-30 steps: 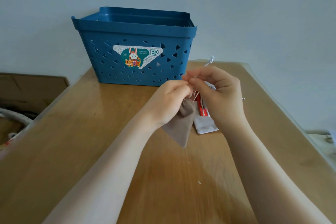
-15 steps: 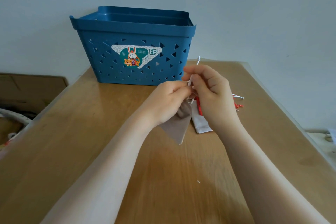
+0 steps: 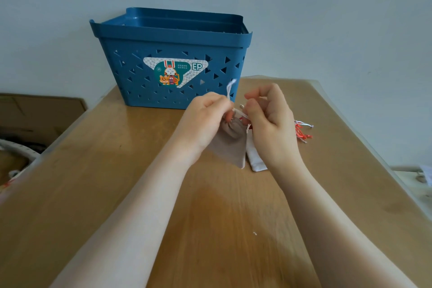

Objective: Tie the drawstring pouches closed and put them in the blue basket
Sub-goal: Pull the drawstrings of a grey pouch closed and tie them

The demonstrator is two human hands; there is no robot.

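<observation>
The right hand [image 3: 268, 124] covers most of the white pouch [image 3: 254, 159]. The left hand [image 3: 205, 119] hides the tan pouch's [image 3: 230, 147] neck. The basket's [image 3: 173, 37] inside cannot be seen.

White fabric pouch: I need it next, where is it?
The white fabric pouch lies on the wooden table, under the right hand, beside the held beige pouch.

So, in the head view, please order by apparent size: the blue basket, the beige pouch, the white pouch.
1. Blue basket, by far the largest.
2. Beige pouch.
3. White pouch, though the right hand covers much of it, so this order is unsure.
</observation>
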